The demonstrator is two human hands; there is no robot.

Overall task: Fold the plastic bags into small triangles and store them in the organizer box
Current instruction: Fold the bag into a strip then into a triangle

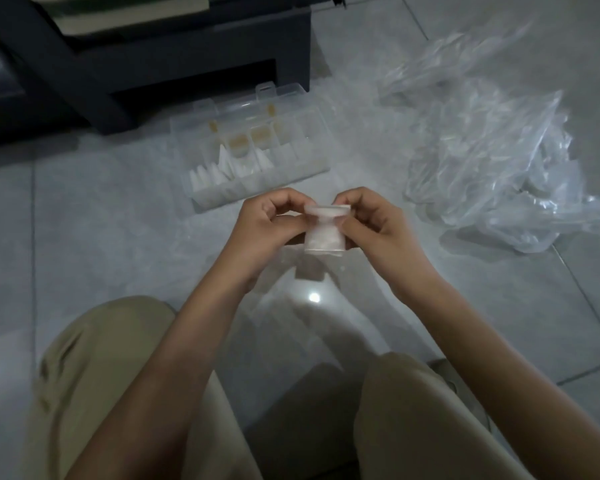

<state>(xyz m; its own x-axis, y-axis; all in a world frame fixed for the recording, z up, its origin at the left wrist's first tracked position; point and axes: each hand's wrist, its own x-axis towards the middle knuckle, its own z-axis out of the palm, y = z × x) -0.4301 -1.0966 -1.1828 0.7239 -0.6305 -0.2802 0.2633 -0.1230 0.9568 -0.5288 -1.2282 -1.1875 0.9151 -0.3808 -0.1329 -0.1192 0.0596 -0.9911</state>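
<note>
A clear plastic bag (324, 235), folded into a narrow strip, is held above the floor between both hands. My left hand (267, 226) pinches its left side and my right hand (371, 225) pinches its top right corner, where the end is bent over. Just beyond the hands lies the clear organizer box (312, 157), lid open, with several white folded triangles (229, 168) standing in its left compartments. A heap of loose clear plastic bags (482, 140) lies on the tiles to the right.
The floor is pale glossy tile (101, 209). A dark cabinet or stand (187, 53) sits behind the box at the upper left. My knees in beige trousers (94, 393) fill the bottom of the view.
</note>
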